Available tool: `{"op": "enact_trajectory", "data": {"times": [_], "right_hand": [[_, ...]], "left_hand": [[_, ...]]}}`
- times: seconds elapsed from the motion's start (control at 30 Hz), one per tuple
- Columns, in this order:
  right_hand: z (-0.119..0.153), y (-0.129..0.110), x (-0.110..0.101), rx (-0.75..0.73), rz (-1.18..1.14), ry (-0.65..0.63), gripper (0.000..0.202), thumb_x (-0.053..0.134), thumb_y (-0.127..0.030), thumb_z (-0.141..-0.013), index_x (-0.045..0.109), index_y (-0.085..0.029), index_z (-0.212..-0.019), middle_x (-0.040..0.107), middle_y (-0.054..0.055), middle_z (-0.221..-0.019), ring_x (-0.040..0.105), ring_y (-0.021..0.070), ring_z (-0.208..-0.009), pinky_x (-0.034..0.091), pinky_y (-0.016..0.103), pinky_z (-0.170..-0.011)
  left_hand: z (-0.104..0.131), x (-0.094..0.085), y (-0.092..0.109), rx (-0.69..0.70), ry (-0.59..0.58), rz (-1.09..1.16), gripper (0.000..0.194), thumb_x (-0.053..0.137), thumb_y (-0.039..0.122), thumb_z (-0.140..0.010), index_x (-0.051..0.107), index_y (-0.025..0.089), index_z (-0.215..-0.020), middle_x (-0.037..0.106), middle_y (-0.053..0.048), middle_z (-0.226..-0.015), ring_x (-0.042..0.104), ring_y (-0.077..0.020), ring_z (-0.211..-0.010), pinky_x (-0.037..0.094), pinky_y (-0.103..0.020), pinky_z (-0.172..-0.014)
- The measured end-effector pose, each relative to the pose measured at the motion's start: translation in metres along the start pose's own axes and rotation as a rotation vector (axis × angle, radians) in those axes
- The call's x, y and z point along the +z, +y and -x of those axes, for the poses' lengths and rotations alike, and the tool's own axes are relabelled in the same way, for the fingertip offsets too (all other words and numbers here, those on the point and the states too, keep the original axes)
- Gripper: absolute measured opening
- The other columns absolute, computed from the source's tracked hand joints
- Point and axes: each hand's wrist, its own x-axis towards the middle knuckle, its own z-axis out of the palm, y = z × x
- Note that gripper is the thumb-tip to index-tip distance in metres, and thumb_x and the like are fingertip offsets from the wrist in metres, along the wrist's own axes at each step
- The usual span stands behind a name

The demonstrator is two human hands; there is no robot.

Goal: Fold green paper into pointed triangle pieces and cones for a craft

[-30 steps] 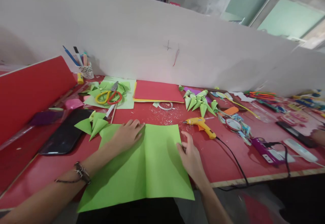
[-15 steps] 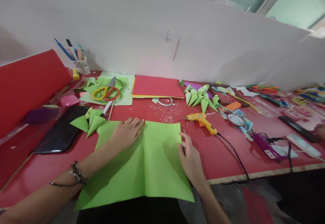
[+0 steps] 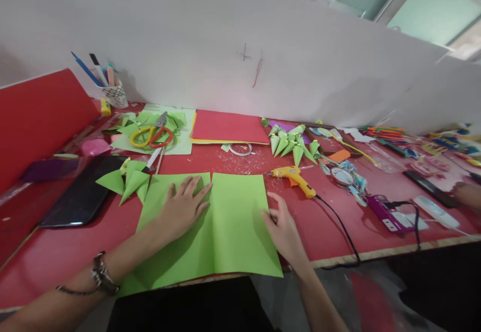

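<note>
A large light-green sheet of paper [image 3: 240, 231] with a fold line down its middle lies on the red table, its near edge reaching the table's front edge. My left hand [image 3: 184, 206] rests flat on the left half of the sheet, fingers spread. At the right edge of the sheet is my right hand [image 3: 281, 224], its thumb over the paper and its index finger loosely bent, with a gap between them. Folded green paper pieces [image 3: 131, 179] lie beyond my left forearm, next to a black phone [image 3: 84, 191].
Scissors [image 3: 152, 136] lie on green scraps at the back left. Red paper [image 3: 229, 126] is stacked at the back. Green paper cones [image 3: 291, 144], a yellow glue gun [image 3: 293, 176] and a purple power strip [image 3: 389, 214] are to the right. Another person's hand [image 3: 468, 191] shows at far right.
My left hand has spread its fingers and slid slightly nearer on the sheet. The paper's near edge lies flatter. My right hand stays at the right edge. The view has shifted a little.
</note>
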Motion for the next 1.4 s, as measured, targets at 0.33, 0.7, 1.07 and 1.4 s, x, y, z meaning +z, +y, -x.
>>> {"op": "enact_trajectory", "data": {"times": [0.33, 0.7, 1.07, 1.4], "right_hand": [[0.001, 0.003, -0.008, -0.043, 0.187, 0.003, 0.037, 0.041, -0.028, -0.081, 0.041, -0.019, -0.117, 0.062, 0.003, -0.074, 0.060, 0.0183, -0.066, 0.044, 0.027, -0.059], [0.008, 0.001, -0.010, 0.042, -0.173, -0.145, 0.051, 0.046, -0.032, -0.080, 0.027, -0.020, -0.126, 0.064, 0.002, -0.075, 0.062, 0.0182, -0.067, 0.047, 0.029, -0.061], [0.004, 0.005, -0.012, -0.136, 0.126, 0.011, 0.027, 0.044, -0.027, -0.079, 0.052, -0.019, -0.103, 0.049, -0.002, -0.059, 0.050, 0.0136, -0.056, 0.037, 0.022, -0.052], [0.013, 0.005, -0.025, -0.104, 0.037, -0.042, 0.050, 0.054, -0.034, -0.074, 0.041, -0.017, -0.119, 0.051, -0.004, -0.061, 0.050, 0.0132, -0.059, 0.041, 0.023, -0.058]], "left_hand": [[0.002, -0.003, -0.005, 0.016, -0.025, 0.007, 0.043, 0.031, 0.035, -0.089, 0.032, 0.028, -0.132, 0.031, -0.012, -0.139, 0.024, -0.0300, -0.128, 0.024, -0.056, -0.094], [-0.001, 0.003, -0.014, -0.063, 0.011, 0.043, 0.046, 0.026, 0.041, -0.089, 0.031, 0.027, -0.133, 0.029, -0.012, -0.140, 0.022, -0.0315, -0.128, 0.017, -0.066, -0.091], [-0.001, 0.004, -0.017, -0.073, 0.009, 0.074, 0.049, 0.024, 0.043, -0.088, 0.029, 0.026, -0.134, 0.028, -0.011, -0.141, 0.022, -0.0314, -0.128, 0.017, -0.067, -0.092], [0.003, -0.006, -0.013, -0.038, 0.128, -0.024, 0.049, 0.023, 0.039, -0.089, 0.032, 0.020, -0.133, 0.029, -0.014, -0.140, 0.025, -0.0309, -0.127, 0.020, -0.061, -0.095]]}}
